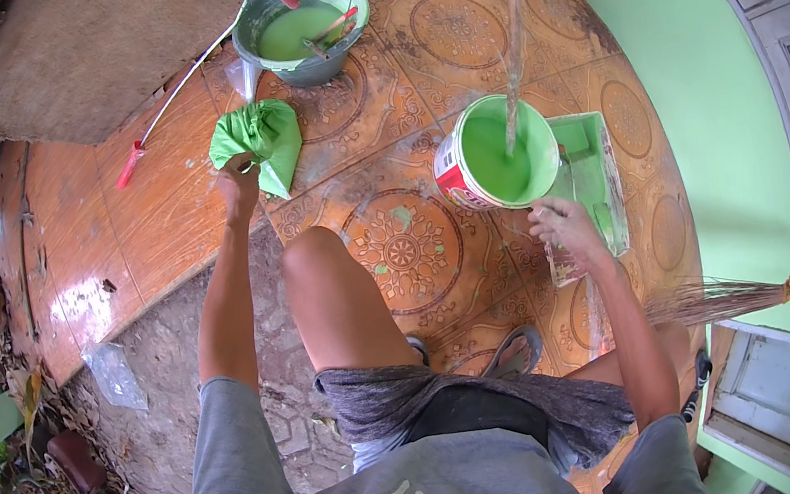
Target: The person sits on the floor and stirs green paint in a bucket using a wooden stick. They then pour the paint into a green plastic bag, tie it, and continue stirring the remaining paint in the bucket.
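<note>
Two hands are working apart: left hand (239, 174) is holding a green bag (276, 148), fingers pinching its bunched neck, bag sitting near the grey basin (315, 71); can't tell if it's bearing fully on the tiled floor (406, 250). Right hand (569, 230) is hanging by the near rim of the white bucket (455, 178), fingers half curling, can't tell if they're pinching anything. Risks: bag could be slipping or spilling if that one-handed pinch is loosening; stick (512, 28) is leaning tall in the bucket, so a bump up top could be levering it over, sloshing green paint (500, 169); right forearm could be snagging the tray (619, 205), which is crowding the bucket
</note>
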Action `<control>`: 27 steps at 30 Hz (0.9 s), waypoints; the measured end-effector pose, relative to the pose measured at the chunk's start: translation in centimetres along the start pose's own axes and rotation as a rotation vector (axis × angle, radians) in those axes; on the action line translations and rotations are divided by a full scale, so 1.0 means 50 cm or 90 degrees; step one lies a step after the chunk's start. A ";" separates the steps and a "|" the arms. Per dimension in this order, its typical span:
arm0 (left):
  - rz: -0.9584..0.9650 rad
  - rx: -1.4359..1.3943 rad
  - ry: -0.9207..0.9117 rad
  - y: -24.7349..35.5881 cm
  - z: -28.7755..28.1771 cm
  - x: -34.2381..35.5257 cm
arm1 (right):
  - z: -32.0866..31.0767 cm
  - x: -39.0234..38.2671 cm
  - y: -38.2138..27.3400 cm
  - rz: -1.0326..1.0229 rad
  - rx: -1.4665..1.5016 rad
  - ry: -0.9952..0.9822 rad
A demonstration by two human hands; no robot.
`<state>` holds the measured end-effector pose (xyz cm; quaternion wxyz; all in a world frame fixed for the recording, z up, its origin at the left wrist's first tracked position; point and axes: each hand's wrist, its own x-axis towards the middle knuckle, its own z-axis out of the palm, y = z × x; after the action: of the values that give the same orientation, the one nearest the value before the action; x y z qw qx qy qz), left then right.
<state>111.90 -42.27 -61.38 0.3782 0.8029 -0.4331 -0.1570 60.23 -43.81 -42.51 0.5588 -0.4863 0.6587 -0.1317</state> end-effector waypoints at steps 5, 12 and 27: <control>0.027 -0.007 0.071 -0.019 0.007 -0.024 | -0.027 0.061 -0.107 -0.118 -0.065 0.140; 0.004 0.066 0.131 -0.005 -0.005 -0.038 | -0.027 0.256 -0.282 -0.392 -0.309 0.354; 0.117 0.322 -0.195 0.028 0.006 0.162 | -0.032 0.243 -0.271 -0.340 -0.310 0.297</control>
<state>115.55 -49.49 -59.92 0.1092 0.7961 -0.5812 -0.1283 66.73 -60.62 -39.66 0.2096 -0.7149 0.6301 -0.2190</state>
